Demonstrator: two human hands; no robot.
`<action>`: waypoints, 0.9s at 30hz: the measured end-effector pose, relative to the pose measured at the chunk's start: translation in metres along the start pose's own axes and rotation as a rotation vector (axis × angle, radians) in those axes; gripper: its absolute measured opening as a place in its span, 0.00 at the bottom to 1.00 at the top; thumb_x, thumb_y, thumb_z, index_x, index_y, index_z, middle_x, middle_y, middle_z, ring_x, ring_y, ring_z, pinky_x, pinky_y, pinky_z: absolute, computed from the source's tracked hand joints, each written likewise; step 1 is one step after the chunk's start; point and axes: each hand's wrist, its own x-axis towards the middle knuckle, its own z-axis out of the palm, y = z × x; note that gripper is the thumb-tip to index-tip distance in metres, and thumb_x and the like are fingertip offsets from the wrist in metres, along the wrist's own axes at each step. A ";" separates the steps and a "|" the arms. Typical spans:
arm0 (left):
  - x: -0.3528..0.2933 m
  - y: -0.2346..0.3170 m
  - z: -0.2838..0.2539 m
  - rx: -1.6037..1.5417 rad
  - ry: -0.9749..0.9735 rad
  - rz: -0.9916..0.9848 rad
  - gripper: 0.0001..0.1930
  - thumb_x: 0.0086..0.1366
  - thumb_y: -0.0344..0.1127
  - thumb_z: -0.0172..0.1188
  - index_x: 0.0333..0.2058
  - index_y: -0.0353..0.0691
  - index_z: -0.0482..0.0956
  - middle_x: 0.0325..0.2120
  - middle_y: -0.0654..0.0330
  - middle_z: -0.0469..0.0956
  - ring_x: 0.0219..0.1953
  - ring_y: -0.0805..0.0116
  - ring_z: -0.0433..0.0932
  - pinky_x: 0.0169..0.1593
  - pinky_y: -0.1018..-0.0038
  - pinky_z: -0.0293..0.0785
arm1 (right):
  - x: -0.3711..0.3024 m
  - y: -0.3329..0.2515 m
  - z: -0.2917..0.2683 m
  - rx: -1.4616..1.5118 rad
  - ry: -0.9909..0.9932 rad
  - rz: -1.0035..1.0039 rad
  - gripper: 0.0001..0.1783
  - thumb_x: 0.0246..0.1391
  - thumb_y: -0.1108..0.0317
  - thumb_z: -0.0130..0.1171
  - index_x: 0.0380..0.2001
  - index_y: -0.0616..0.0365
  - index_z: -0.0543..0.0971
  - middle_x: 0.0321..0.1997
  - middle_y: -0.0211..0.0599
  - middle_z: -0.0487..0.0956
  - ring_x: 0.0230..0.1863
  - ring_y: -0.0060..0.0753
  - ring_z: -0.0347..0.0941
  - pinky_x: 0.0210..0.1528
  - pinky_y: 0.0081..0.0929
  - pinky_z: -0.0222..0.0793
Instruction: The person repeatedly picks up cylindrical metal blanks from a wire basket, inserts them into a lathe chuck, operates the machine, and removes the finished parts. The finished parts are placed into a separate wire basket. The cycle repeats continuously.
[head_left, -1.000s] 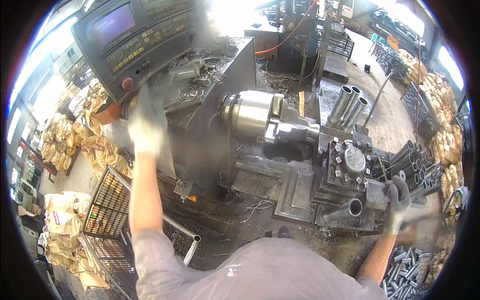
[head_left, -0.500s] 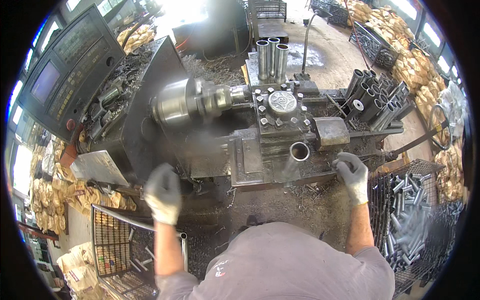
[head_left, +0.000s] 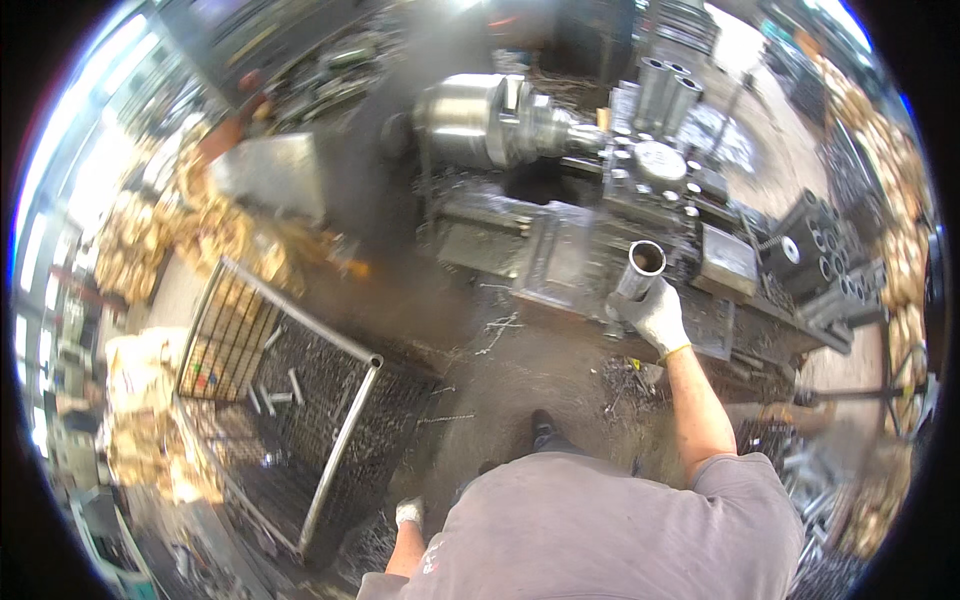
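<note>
My right hand (head_left: 660, 318), in a grey-white glove, is closed round the lower part of an upright metal tube (head_left: 636, 278). The tube stands at the front of the lathe, its open end up. Behind it is the square tool turret (head_left: 660, 162) with its round cap. To the left, the lathe chuck (head_left: 462, 122) has a workpiece in line with it. Low in the view, my gloved left hand (head_left: 408, 512) hangs beside a wire-mesh basket (head_left: 340, 455); its fingers are too small and hidden to make out.
Several short tubes (head_left: 296, 385) lie in the basket at left. Three tubes (head_left: 655, 95) stand upright behind the turret. More dark tubes (head_left: 815, 245) are stacked at the right end of the lathe. A blurred bin of cut tubes (head_left: 815, 480) is at lower right. Metal shavings litter the floor.
The view has swung left and down, bringing the left basket further into sight. My right hand has moved onto the tube and closed round it. My left hand has dropped back beside my body.
</note>
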 end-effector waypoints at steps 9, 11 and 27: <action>-0.184 -0.017 0.091 -0.950 0.472 -0.303 0.23 0.69 0.50 0.61 0.52 0.38 0.88 0.50 0.46 0.87 0.55 0.50 0.85 0.59 0.61 0.78 | -0.155 -0.157 0.204 0.184 -0.746 -0.474 0.21 0.47 0.54 0.78 0.38 0.58 0.86 0.35 0.44 0.90 0.38 0.37 0.89 0.46 0.37 0.83; -0.220 -0.044 0.152 -1.282 0.438 -0.542 0.23 0.68 0.49 0.62 0.52 0.39 0.88 0.49 0.47 0.88 0.54 0.51 0.86 0.58 0.61 0.79 | -0.235 -0.227 0.230 0.027 -0.943 -0.549 0.22 0.46 0.53 0.79 0.36 0.59 0.86 0.35 0.48 0.89 0.39 0.41 0.89 0.46 0.38 0.83; -0.453 0.163 0.466 -1.722 1.462 -2.989 0.26 0.77 0.55 0.51 0.59 0.41 0.80 0.52 0.47 0.84 0.49 0.46 0.84 0.52 0.50 0.80 | -0.694 -0.407 0.389 0.153 -1.939 -1.923 0.31 0.46 0.48 0.79 0.48 0.55 0.82 0.40 0.52 0.88 0.43 0.60 0.86 0.46 0.48 0.82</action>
